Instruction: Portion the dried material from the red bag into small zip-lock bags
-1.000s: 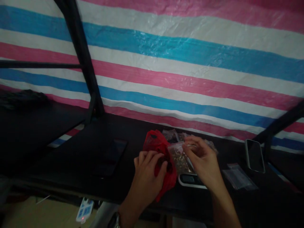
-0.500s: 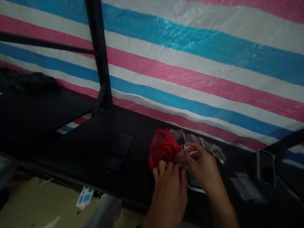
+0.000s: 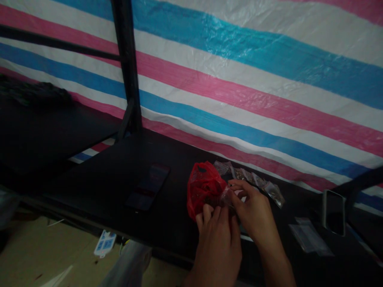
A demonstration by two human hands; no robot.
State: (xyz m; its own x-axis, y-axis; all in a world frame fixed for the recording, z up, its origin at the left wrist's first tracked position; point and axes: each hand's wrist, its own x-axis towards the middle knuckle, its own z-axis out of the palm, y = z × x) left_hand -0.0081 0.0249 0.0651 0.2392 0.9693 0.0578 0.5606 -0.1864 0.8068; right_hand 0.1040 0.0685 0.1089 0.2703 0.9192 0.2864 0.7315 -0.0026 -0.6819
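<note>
A crumpled red plastic bag (image 3: 204,188) lies on the black table (image 3: 113,175). My left hand (image 3: 220,243) is just below it, fingers curled at the bag's lower edge and at a small clear plastic pouch (image 3: 225,198). My right hand (image 3: 254,211) pinches that same pouch from the right. What the pouch contains is too dark to make out. Both hands are closed on it, close together.
A row of several small filled clear bags (image 3: 257,181) lies behind my hands. Flat empty clear bags (image 3: 309,237) and an upright phone (image 3: 333,211) are at the right. A dark phone (image 3: 149,186) lies flat at the left. A striped tarp (image 3: 239,79) and black frame post (image 3: 127,63) stand behind.
My left hand moved from the red bag's left side to beneath it, joining my right hand on the clear pouch. The pouch came down lower. The view shifted up and left.
</note>
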